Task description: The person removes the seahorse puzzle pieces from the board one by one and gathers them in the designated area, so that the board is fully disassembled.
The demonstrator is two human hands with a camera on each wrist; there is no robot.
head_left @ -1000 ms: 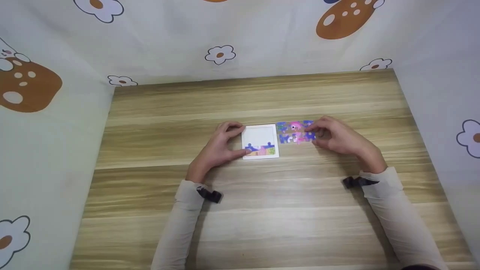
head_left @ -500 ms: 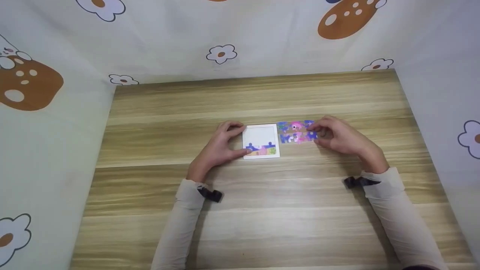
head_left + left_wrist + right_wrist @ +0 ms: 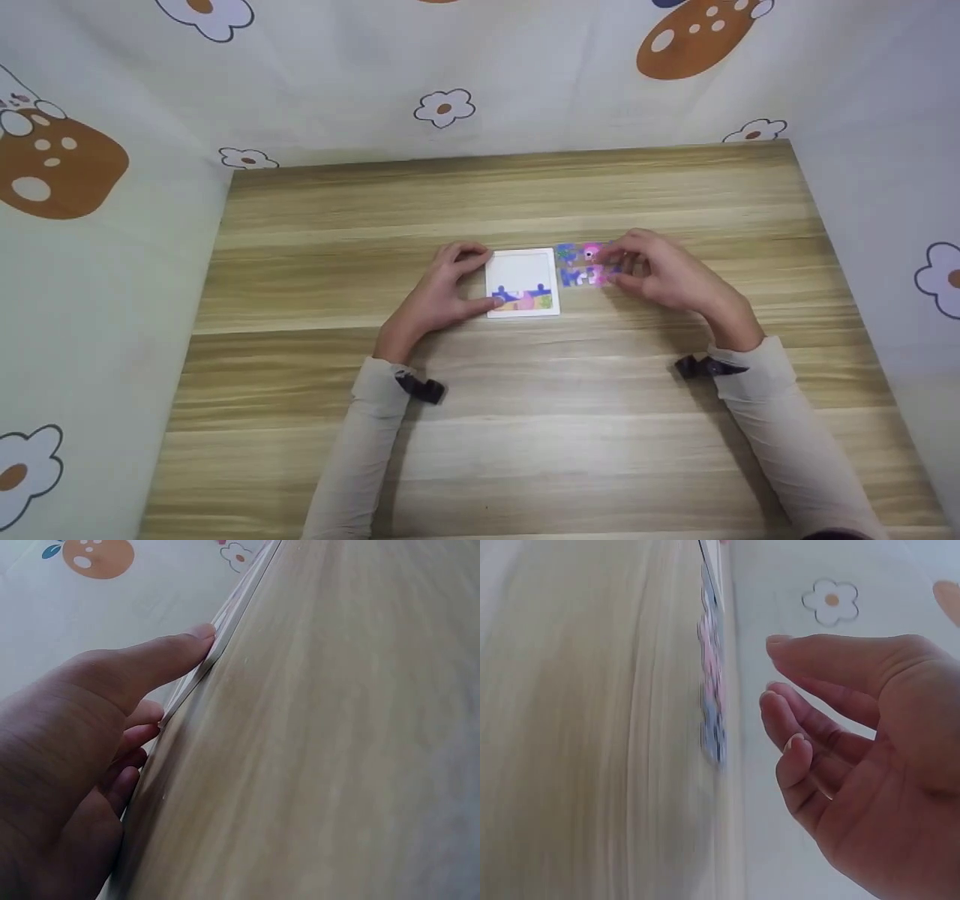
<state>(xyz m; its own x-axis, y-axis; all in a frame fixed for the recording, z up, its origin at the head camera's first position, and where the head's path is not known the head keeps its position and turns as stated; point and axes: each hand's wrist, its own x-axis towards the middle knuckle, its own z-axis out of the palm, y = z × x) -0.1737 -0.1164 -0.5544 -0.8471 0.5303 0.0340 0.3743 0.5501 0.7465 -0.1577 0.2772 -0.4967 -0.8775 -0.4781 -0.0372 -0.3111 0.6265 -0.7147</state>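
A white square puzzle tray (image 3: 523, 270) lies on the wooden table, with a strip of joined jigsaw pieces (image 3: 526, 301) along its near side. My left hand (image 3: 442, 291) holds the tray by its left side, the thumb over the near left corner and the fingers at the far one. In the left wrist view the thumb presses on the rim of the tray (image 3: 241, 611). Right of the tray lie two rows of blue and pink jigsaw pieces (image 3: 576, 277). My right hand (image 3: 660, 271) hovers over their right end, thumb and fingers apart, with nothing between them in the right wrist view.
The wooden table (image 3: 570, 420) stretches around the tray on all sides. Pale curtains (image 3: 337, 90) with flowers and brown spotted shapes stand along its back and sides. A black wrist camera sits on each cuff (image 3: 424, 388).
My right hand has moved left across the loose pieces, covering their right end, and its fingers hold nothing. My left hand stays on the tray. The view has shifted slightly.
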